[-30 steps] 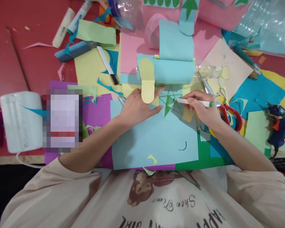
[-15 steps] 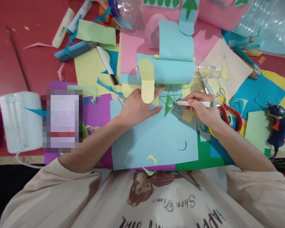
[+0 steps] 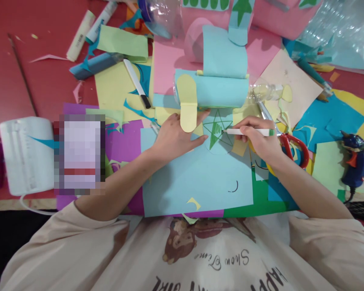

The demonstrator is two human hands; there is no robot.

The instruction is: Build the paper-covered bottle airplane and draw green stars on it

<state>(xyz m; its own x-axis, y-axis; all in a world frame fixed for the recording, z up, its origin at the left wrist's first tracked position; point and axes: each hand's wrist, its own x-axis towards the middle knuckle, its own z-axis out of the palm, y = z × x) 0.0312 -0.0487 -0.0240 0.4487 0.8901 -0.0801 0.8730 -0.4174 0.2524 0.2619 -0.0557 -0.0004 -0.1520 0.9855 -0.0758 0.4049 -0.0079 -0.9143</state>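
Note:
My right hand (image 3: 257,139) is closed around a white marker with a green end (image 3: 248,131); its tip touches a green star (image 3: 218,130) drawn on a light blue paper piece (image 3: 200,178). The star's lower left part is filled in green. My left hand (image 3: 176,135) lies flat on the blue paper just left of the star, fingers spread, pressing it down. Just above both hands stands a plastic bottle wrapped in light blue paper (image 3: 221,91) with a yellow paper strip (image 3: 187,103) hanging from it.
Red-handled scissors (image 3: 291,145) lie right of my right hand. A blue glue gun (image 3: 356,159) sits at far right. A white device (image 3: 26,153) rests at left. Markers, a glue stick (image 3: 80,35) and coloured paper scraps cover the red table (image 3: 24,81).
The marker tip has shifted slightly within the star as the green filling goes on. My left hand has stayed put.

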